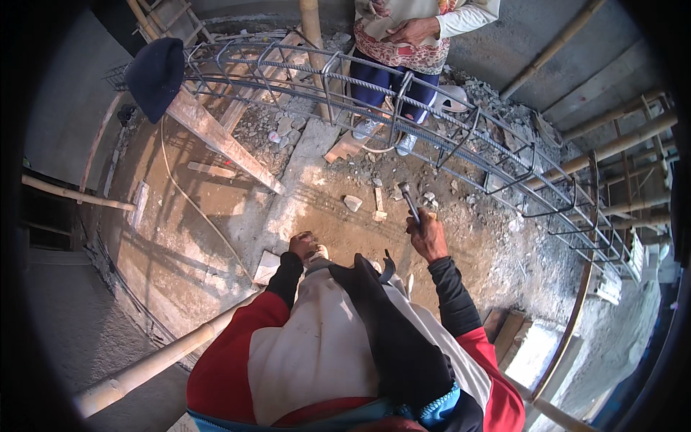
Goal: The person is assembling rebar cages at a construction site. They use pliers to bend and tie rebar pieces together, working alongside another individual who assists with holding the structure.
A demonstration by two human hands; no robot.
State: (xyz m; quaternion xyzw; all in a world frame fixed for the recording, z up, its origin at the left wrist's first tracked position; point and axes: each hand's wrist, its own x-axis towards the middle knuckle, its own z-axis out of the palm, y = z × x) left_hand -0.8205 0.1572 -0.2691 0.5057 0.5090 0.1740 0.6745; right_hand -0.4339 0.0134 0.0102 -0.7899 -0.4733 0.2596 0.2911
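your right hand's (427, 236) grip is wrapped around the handle of what looks like a hammer (409, 198), head up and away from you, over the dirt floor (327, 216) and touching nothing i can see. left hand (303, 246) is low by your foot with the fingers curled; can't tell if there's anything in that grip.

what i'd watch: a co-worker (403, 54) stands just past the steel bar cage (399, 108), so a wide swing or a slipping handle could send the head at their legs. the hammer could also glance off a bar if you swing near the cage. and loose stones (353, 203) plus that slanted plank (223, 140) could trip you if you step forward without looking.
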